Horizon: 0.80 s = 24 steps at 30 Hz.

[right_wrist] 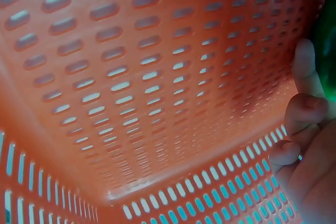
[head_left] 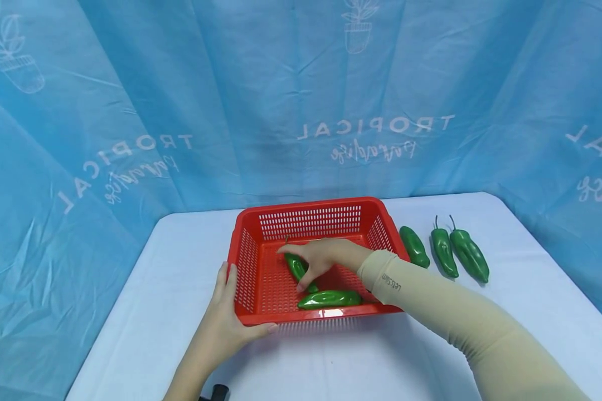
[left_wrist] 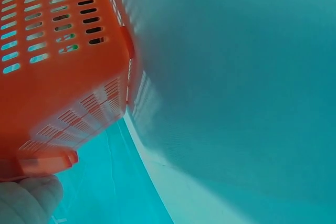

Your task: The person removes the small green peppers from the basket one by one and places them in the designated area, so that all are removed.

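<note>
A red plastic basket (head_left: 266, 320) with slotted walls stands on the table. My left hand (head_left: 223, 323) grips its near left corner, fingers over the left rim and thumb along the front. In the left wrist view, those fingertips (left_wrist: 44, 190) touch the basket's rim (left_wrist: 42, 163). Inside the basket, my right hand (head_left: 321, 257) holds a long green pepper (head_left: 296, 267) between thumb and fingers, its thin stem pointing to the back. Another green pepper (head_left: 331, 299) lies along the front wall. The right wrist view shows the held pepper (right_wrist: 326, 40) only in part, at the edge.
Three more green peppers lie to the right of the basket: a stubby one (head_left: 414, 247) close to its wall, then two with long stems (head_left: 443, 253) side by side. A white cloth covers the table (head_left: 145, 312). Blue printed curtains (head_left: 261, 111) hang behind and at both sides.
</note>
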Motion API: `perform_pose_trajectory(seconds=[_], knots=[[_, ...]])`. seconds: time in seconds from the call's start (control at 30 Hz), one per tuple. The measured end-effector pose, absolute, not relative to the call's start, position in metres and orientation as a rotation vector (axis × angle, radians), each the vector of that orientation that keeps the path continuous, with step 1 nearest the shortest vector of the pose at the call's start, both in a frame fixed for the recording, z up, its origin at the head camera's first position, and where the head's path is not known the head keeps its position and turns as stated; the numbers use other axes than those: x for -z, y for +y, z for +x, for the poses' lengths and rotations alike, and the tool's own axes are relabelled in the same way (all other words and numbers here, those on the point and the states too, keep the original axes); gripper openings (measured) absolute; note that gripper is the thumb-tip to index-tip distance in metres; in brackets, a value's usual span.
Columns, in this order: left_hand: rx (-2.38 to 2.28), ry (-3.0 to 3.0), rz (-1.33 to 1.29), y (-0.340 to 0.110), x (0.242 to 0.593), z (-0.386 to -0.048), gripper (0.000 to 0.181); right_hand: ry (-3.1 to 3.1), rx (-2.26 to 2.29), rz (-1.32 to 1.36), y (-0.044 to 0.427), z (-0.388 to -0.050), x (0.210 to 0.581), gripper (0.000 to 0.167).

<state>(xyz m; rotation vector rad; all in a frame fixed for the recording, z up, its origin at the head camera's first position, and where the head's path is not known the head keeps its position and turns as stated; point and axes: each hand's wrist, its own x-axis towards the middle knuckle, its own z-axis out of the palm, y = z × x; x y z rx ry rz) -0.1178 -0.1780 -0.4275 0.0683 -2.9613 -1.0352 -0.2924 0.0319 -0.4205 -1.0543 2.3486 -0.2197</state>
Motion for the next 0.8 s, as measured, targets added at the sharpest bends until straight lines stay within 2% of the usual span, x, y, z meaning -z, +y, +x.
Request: perform_pose_trajectory(seconds=[0.47,0.8], knots=[[1.049,-2.929,0.033,-0.1791,0.4293,-0.1168,0.139,2.352,0.215,-0.997,0.0271,-0.2897,0.4237,0.1],[1.038,-2.938,0.051,-0.1789,0.4292,-0.1173,0.141,2.304,0.37,-1.033,0.0342,-0.2919,0.4164,0.096]])
